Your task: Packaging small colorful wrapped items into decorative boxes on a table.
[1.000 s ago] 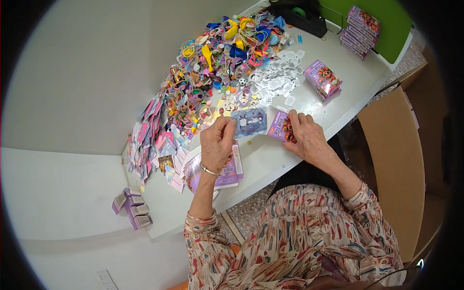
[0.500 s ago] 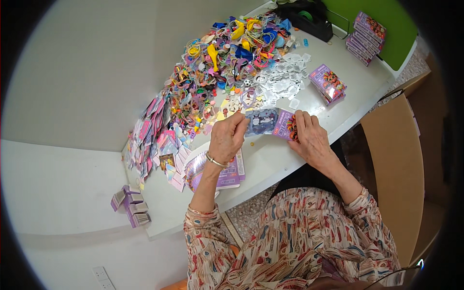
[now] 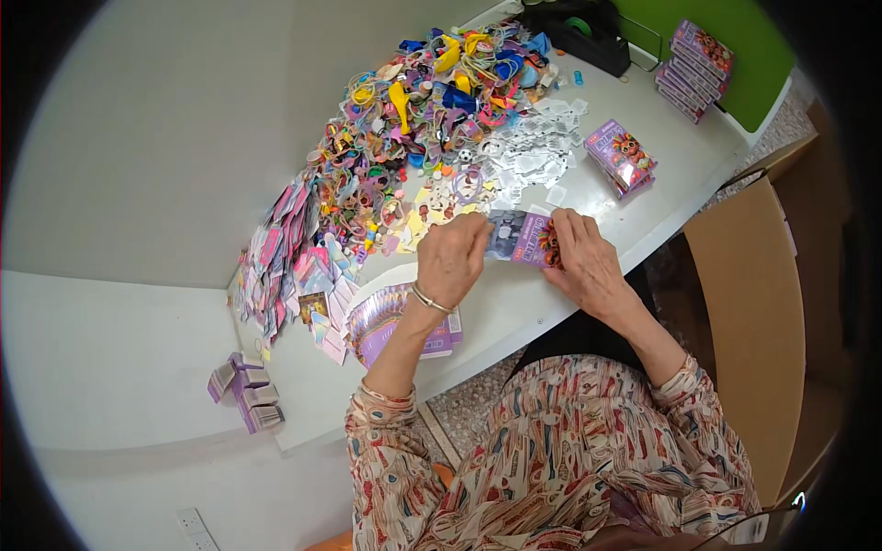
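Near the table's front edge, my right hand (image 3: 590, 264) is closed round the right end of a small purple printed box (image 3: 534, 241). From the box's left end sticks out a bluish-grey tray-like insert (image 3: 504, 235); its exact kind is hard to make out. My left hand (image 3: 450, 261) pinches the insert's outer end, with the fingertips partly hidden behind the back of the hand. Under my left wrist lies a fanned pile of flat purple printed cartons (image 3: 378, 326). Beyond my hands are spread small clear-and-white plastic pieces (image 3: 531, 151).
A large heap of colourful trinkets, bands and balloons (image 3: 413, 115) lines the wall. Pink packets (image 3: 280, 253) lie at its left end. Purple boxes stand in a short pile (image 3: 621, 158) and a taller stack (image 3: 695, 69) at right, near a black tape dispenser (image 3: 583, 35). An open cardboard box (image 3: 749, 321) stands right.
My left hand has moved right, toward the box, and less of the insert now shows outside it. My right hand keeps its grip nearly in place.
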`<state>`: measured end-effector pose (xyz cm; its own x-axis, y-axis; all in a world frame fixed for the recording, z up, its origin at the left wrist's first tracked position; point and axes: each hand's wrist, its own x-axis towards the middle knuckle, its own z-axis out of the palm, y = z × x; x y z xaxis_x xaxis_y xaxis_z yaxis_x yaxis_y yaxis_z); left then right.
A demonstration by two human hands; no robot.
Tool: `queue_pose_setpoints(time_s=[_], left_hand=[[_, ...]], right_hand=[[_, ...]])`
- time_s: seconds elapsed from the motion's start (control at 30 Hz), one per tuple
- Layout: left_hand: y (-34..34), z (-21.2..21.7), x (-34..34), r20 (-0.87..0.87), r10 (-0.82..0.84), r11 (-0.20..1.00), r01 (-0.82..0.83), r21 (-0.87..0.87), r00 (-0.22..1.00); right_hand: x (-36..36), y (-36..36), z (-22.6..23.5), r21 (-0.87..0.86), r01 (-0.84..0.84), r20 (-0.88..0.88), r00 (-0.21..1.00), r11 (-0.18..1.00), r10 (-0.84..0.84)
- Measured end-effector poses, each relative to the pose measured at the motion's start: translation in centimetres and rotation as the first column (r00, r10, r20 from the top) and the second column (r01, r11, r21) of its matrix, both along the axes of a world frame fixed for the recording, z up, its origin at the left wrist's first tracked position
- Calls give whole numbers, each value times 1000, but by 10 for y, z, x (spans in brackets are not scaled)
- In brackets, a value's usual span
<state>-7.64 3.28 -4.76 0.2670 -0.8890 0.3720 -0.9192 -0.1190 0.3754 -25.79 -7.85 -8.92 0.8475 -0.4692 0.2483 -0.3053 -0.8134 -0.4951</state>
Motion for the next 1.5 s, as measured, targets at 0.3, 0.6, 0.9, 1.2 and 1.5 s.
queue_pose_setpoints(time_s=[0.3,0.6,0.9,1.2,1.5], left_hand=[[-7,-18,-41,74,30,986,-17,-167,997],[-6,-19,51,-636,34,998,-61,-22,771],[-17,-54,141,-261,335,939,-300,166,905],[-59,-79,112,36,361,921,-362,145,932],[-94,-70,112,-128,259,961,-270,-69,957]], right_hand=[[-3,0,5,60,32,-27,999,998,-30],[-6,-8,-3,127,57,-70,996,990,-49],[-4,-6,-7,47,77,38,996,996,-79],[2,-5,-2,78,77,-59,996,994,-73],[5,-7,-5,30,103,-103,990,994,-99]])
